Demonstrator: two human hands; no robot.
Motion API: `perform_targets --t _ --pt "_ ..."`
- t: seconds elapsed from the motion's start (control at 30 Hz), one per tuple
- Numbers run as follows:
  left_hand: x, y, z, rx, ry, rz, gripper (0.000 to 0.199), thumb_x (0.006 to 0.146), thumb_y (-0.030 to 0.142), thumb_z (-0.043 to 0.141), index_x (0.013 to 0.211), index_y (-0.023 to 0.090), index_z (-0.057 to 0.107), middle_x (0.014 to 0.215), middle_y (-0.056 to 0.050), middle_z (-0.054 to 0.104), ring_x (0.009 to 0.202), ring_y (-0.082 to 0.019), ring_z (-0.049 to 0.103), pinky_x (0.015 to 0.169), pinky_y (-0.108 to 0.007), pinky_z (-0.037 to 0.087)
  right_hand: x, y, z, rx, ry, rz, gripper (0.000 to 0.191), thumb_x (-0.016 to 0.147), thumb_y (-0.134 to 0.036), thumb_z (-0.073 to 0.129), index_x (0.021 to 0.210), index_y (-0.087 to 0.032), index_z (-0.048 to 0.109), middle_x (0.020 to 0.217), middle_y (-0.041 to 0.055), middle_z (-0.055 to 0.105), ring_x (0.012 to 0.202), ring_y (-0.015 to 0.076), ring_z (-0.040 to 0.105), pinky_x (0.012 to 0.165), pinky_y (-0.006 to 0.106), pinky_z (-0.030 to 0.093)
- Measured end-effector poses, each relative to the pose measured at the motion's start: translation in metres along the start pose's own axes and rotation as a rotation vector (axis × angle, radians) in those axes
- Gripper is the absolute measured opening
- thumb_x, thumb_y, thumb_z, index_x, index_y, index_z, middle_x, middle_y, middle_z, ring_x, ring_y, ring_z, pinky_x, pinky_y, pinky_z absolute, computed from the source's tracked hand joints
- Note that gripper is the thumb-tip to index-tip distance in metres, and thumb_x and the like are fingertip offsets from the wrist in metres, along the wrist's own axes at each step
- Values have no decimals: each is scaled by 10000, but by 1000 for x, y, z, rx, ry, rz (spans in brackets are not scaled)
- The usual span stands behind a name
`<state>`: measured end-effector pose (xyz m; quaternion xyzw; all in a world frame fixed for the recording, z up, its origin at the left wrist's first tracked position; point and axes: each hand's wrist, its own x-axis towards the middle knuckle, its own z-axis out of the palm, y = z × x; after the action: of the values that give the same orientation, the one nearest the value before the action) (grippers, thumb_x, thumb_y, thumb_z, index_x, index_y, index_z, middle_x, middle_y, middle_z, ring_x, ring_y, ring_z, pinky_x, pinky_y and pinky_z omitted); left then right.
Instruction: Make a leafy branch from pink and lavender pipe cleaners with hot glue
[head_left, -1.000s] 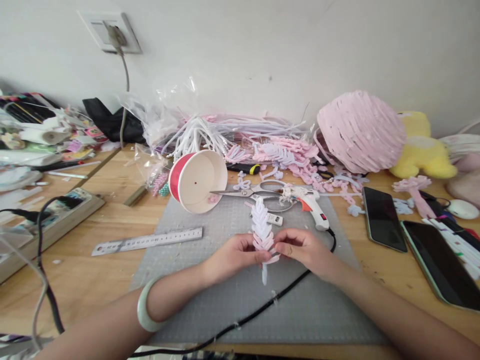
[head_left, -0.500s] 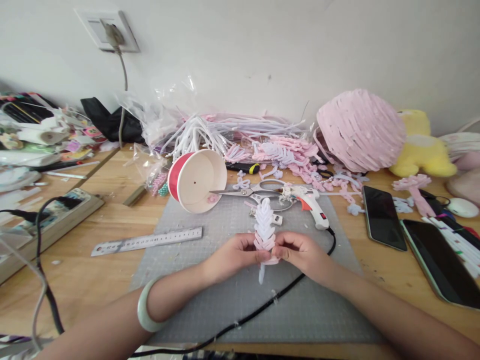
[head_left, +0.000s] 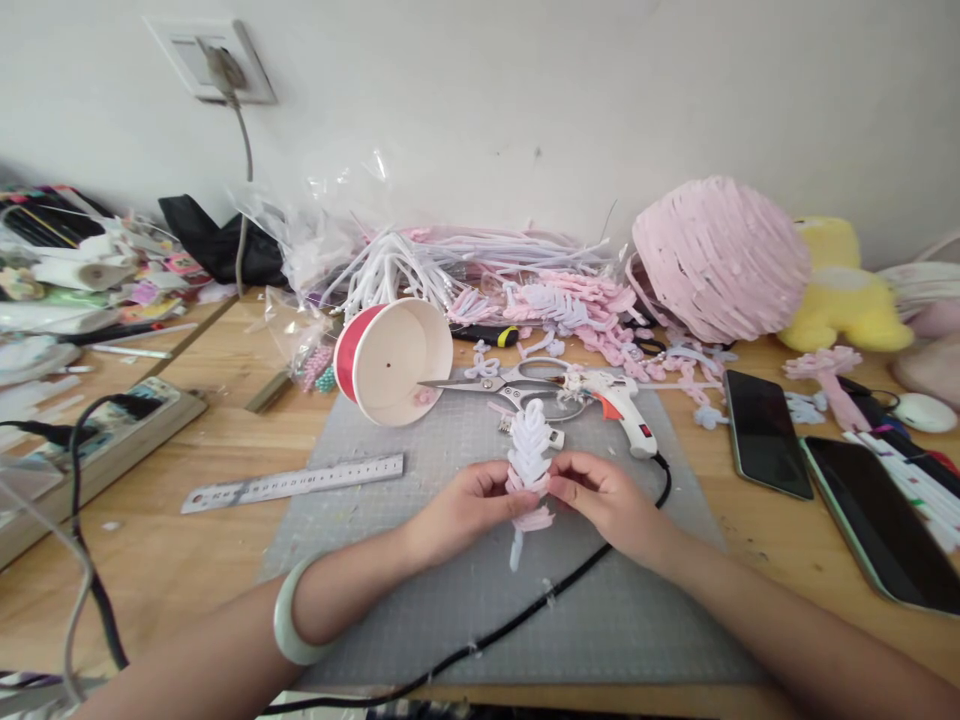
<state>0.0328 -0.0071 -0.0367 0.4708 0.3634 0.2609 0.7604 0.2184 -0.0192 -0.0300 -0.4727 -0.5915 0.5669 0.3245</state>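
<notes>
A leaf-shaped piece bent from fuzzy pipe cleaners [head_left: 529, 445], white above and pale pink toward the base, stands upright over the cutting mat [head_left: 360, 580]. My left hand [head_left: 480, 500] pinches its lower left side, thumb across the front. At the right edge, my right hand [head_left: 596, 495] closes finger and thumb on the leaf's side; the exact contact is partly hidden. A short stem pokes out below. Just behind the leaf lie a small metal clip [head_left: 556, 439], scissors [head_left: 487, 386] and a white hot glue gun [head_left: 630, 415].
A paper bucket [head_left: 405, 360] lies tipped on its side, with a steel ruler [head_left: 292, 483] nearer me. The glue gun's black cord [head_left: 525, 610] crosses the mat. Two phones [head_left: 769, 435] are at the right, a power strip [head_left: 112, 455] at the left. Pipe cleaners [head_left: 397, 265] pile up behind.
My right fingers have moved up slightly along the leaf's right edge, uncovering the pink loops at its base. The leaf's stem has swung a little to the left.
</notes>
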Motion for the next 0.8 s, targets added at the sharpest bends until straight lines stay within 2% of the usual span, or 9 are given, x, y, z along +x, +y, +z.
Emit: perform_targets --t 0.1,0.23,0.47,0.63,0.8 --pt "0 -1 2 -22 -2 0 362 662 412 741 865 124 655 819 -31 678 753 -153 589 743 -253 427 1 5 1 42 -59 0 380 769 -572 551 753 -192 547 673 -16 518 623 115 474 588 244 399" --pt "0 1 5 -81 5 -5 384 636 414 758 866 125 653 835 -46 684 775 -176 608 753 -271 434 3 10 1 145 -168 34 406 763 -588 550 781 -182 552 711 -9 531 651 119 491 612 252 413" --pt "1 -4 4 -53 25 -25 402 606 409 779 846 120 636 772 -6 638 713 -137 564 732 -258 432 2 7 -1 191 -80 35 360 721 -497 651 879 -187 557 815 9 587 769 140 547 710 272 441" --pt "1 -3 5 -24 32 23 448 629 451 756 917 129 638 855 -37 636 792 -166 563 760 -277 436 3 8 1 112 -74 11 361 749 -522 608 880 -186 617 782 13 607 679 127 530 629 258 441" --pt "-2 0 2 -19 58 39 359 680 449 716 790 116 639 766 -31 618 698 -140 540 693 -254 419 3 9 3 135 -76 41 405 718 -549 623 880 -177 624 763 13 603 664 126 524 604 252 433"
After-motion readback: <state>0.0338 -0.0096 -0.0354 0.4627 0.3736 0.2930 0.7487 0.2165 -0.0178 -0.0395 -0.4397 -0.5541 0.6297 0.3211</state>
